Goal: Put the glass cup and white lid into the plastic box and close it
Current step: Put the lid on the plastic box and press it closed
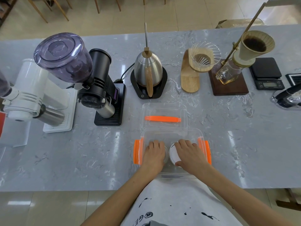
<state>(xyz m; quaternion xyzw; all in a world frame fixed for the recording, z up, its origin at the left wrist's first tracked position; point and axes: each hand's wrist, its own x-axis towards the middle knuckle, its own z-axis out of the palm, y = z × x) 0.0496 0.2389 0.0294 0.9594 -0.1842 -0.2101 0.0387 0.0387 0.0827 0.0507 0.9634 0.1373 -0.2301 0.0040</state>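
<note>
Two hands are inside the open plastic box (171, 134), which sits at the near edge of the counter (228, 128). The left hand (154, 153) lies palm down over the glass cup (166, 154); only a sliver of the cup's rim shows beside the hand, and whether the fingers are clasped on it or merely resting cannot be told. The right hand (189, 154) covers the white lid (173, 154), thumb at its near edge and fingers across its top, apparently gripping it. Cup and lid stand side by side, touching or nearly so, in the near half of the box.

Both items therefore appear to be in place; the remaining step is judged to be closing. The box cover (164, 111), clear with an orange handle (162, 119), lies flat on the counter just behind the box, its long axis parallel to the box's long axis. It lies straight ahead of both hands, roughly equally near to each. Orange latches (137, 151) on the left and right ends are folded outward, ready to clip once the cover is seated.
</note>
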